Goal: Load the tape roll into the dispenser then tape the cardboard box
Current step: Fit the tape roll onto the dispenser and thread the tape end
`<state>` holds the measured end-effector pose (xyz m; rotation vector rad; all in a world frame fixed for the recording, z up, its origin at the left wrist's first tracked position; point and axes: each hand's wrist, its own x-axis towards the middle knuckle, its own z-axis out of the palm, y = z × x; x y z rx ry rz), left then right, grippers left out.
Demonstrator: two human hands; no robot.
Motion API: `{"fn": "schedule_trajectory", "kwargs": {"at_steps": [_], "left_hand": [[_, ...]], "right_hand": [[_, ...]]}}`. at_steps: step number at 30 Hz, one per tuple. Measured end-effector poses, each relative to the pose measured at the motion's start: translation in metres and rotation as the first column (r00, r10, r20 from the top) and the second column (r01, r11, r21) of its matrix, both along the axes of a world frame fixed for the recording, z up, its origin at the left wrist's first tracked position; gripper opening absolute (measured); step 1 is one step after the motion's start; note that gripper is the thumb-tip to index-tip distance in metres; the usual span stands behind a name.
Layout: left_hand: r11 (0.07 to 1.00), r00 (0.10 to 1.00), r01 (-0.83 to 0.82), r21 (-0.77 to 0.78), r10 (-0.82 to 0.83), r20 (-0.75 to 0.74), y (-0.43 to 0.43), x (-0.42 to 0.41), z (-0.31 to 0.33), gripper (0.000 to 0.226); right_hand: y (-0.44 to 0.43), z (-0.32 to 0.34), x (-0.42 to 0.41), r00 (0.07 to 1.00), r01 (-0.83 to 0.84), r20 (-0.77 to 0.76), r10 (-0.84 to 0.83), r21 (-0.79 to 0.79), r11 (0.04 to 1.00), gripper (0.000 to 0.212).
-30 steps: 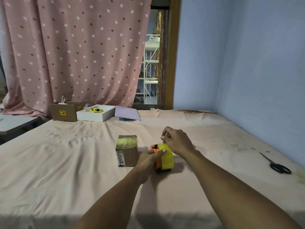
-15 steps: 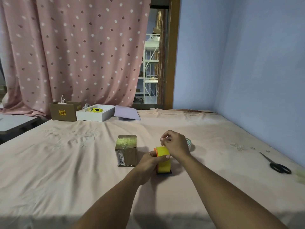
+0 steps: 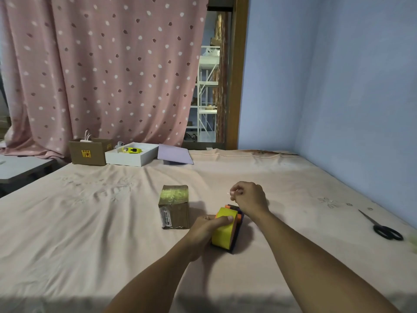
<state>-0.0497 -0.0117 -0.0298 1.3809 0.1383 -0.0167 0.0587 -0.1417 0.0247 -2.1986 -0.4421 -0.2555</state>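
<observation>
A yellow tape roll (image 3: 223,231) stands on edge in an orange and dark dispenser (image 3: 237,224) on the bed. My left hand (image 3: 206,231) grips the roll from the left, thumb on top. Just beyond the dispenser, my right hand (image 3: 249,198) is raised with its fingertips pinched on a thin clear tape end. A small cardboard box (image 3: 174,207), its top covered with shiny tape, sits right beside my left hand.
Black scissors (image 3: 383,228) lie at the right near the blue wall. At the back left stand a brown carton (image 3: 89,152), a white tray (image 3: 132,155) with a yellow item, and a lilac sheet (image 3: 174,154). A grey table (image 3: 20,167) adjoins the bed's left side.
My right hand has lifted off the top of the roll and moved up and away, pinching the tape end. The dispenser has turned slightly, showing its dark side.
</observation>
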Motion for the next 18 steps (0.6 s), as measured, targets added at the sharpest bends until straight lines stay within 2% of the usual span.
{"fn": "schedule_trajectory", "kwargs": {"at_steps": [2, 4, 6, 9, 13, 18], "left_hand": [[1.000, 1.000, 0.007, 0.018, -0.007, -0.008, 0.001, -0.002, 0.001, 0.024], [1.000, 1.000, 0.008, 0.028, -0.008, -0.009, 0.001, -0.001, 0.002, 0.024], [0.999, 1.000, 0.010, 0.039, -0.009, -0.019, 0.001, -0.001, 0.004, 0.021], [0.999, 1.000, 0.003, 0.049, -0.002, -0.023, 0.001, 0.001, 0.002, 0.023], [0.999, 1.000, 0.012, 0.040, -0.011, -0.023, 0.001, 0.000, 0.001, 0.022], [0.999, 1.000, 0.020, 0.036, -0.019, -0.020, 0.001, -0.001, 0.000, 0.022]], "right_hand": [[-0.003, 0.001, 0.005, 0.988, -0.005, -0.156, 0.012, 0.045, 0.999, 0.017], [-0.006, 0.009, 0.006, 0.940, -0.054, -0.328, 0.095, 0.132, 0.990, 0.017], [-0.010, 0.017, 0.008, 0.897, -0.083, -0.410, 0.164, 0.209, 0.974, 0.018], [-0.016, 0.028, 0.009, 0.845, -0.156, -0.473, 0.248, 0.225, 0.962, 0.020], [-0.018, 0.035, 0.014, 0.848, -0.217, -0.464, 0.256, 0.136, 0.967, 0.028], [-0.017, 0.039, 0.019, 0.822, -0.279, -0.472, 0.318, 0.153, 0.948, 0.018]]}}
